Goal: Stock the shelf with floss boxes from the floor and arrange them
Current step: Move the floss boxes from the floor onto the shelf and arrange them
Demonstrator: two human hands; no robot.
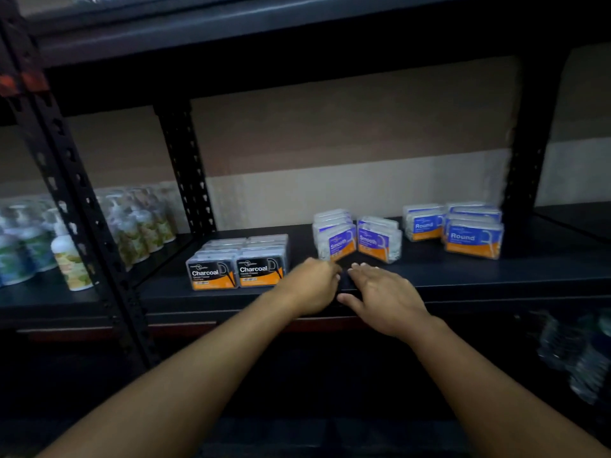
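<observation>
- Left hand (312, 285), right hand (383, 297): close together at shelf (496, 276) edge, grip unclear
- Smooth boxes (358, 239): you square both rows, labels forward, level with Charcoal boxes (236, 269)

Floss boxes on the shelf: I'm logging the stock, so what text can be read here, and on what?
"Charcoal": two front black boxes.
"Smooth": two front purple boxes.
"Round": two front blue boxes.
The small print and brand logo on every box are too blurred to read.
The pump bottles carry labels too blurred to read.
</observation>
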